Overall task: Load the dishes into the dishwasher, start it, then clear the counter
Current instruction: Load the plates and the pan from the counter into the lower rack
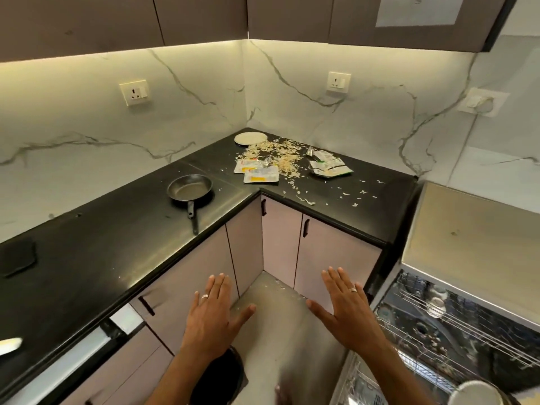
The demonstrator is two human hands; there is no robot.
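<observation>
The desk point(96, 258) is showing a smooth black top bending in an L along veined marble walls. A round dark metal pan point(189, 187) is sitting near the desk's front edge, its straight handle pointing toward that edge. At the back corner a flat round white plate point(250, 138) is lying beside a spread of pale flaky crumbs point(280, 154), with glossy torn packets point(257, 171) and crinkled foil wrappers point(328, 166) lying among them. The left hand point(214, 317) and right hand point(347, 314) are hovering over the floor, fingers straight and spread, holding nothing. At right the dishwasher point(455, 340) is standing open, its wire rack showing, a white bowl point(474, 394) resting at its near end.
</observation>
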